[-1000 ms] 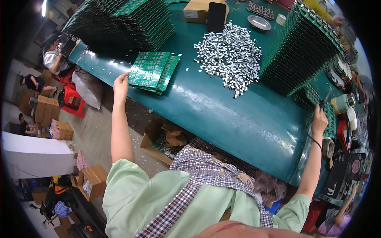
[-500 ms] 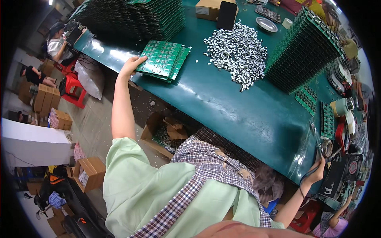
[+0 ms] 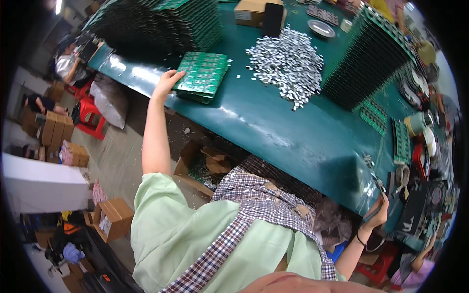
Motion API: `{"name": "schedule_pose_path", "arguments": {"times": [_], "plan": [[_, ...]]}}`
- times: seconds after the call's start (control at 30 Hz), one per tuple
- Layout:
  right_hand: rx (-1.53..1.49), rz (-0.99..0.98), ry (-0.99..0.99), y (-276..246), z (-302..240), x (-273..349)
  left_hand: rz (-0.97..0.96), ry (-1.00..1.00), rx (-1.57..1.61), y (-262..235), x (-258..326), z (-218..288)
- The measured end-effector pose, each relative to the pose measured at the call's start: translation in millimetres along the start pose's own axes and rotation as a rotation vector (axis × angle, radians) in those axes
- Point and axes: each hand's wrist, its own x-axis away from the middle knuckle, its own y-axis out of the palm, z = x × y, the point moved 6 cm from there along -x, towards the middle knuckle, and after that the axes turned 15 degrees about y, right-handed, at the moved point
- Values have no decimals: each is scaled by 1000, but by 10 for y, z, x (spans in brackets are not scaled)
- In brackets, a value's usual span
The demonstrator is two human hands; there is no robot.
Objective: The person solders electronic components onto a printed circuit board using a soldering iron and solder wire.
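My left hand [image 3: 167, 82] reaches far out and grips the near edge of a low stack of green circuit boards [image 3: 204, 74] lying on the dark green table [image 3: 273, 132]. My right hand [image 3: 376, 215] is low at the table's right edge, closed around a thin metal tool [image 3: 372, 177] whose tip points up over the table. A large heap of small silvery metal parts [image 3: 288, 63] lies between the two hands, just right of the board stack.
Tall stacks of green boards stand at the back left [image 3: 161, 24] and right [image 3: 366, 58]. A cardboard box [image 3: 248, 10], a dark phone [image 3: 272, 19] and a metal dish [image 3: 321, 28] sit behind the heap. Open cartons [image 3: 200, 166] lie below the table. Other people sit at the left [image 3: 66, 61].
My left hand has closed onto the edge of the board stack. My right hand dropped from the table surface down to its right edge, still with the tool.
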Motion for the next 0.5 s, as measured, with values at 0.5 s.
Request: {"name": "schedule_pose_path", "arguments": {"times": [0.5], "plan": [[-159,-252,-256,768,-1003,572,-290,1016,-96,2422,2185,2366]]}}
